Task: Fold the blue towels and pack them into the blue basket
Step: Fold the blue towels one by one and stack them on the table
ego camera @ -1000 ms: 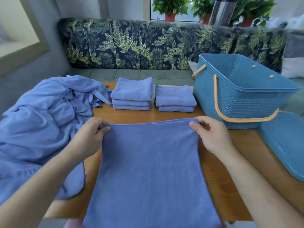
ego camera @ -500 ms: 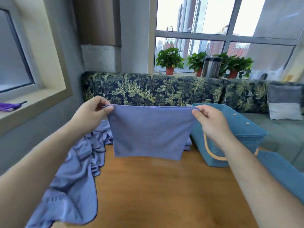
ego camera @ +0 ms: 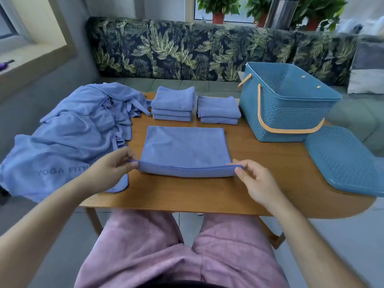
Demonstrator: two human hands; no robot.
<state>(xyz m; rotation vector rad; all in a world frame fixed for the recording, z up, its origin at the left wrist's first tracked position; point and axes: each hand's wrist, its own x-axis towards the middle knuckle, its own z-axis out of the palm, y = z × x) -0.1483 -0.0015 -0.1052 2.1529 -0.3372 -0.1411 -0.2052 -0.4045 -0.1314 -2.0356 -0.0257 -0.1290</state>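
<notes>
A blue towel (ego camera: 185, 148), folded in half, lies flat in the middle of the wooden table (ego camera: 270, 173). My left hand (ego camera: 112, 169) pinches its near left corner and my right hand (ego camera: 255, 181) pinches its near right corner, lifting the near edge slightly. Behind it stand two stacks of folded blue towels (ego camera: 173, 104) (ego camera: 218, 110). A heap of unfolded blue towels (ego camera: 70, 138) covers the table's left side. The blue basket (ego camera: 291, 113) with an orange handle stands at the back right, with nothing visible inside.
The basket's blue perforated lid (ego camera: 345, 161) lies flat on the table's right end. A leaf-patterned sofa (ego camera: 187, 53) runs behind the table. My legs in pink trousers (ego camera: 176, 252) are below the table's near edge.
The towel was held up in the air by its top corners half a second ago. Now it lies folded on the table, and both hands hold its near corners.
</notes>
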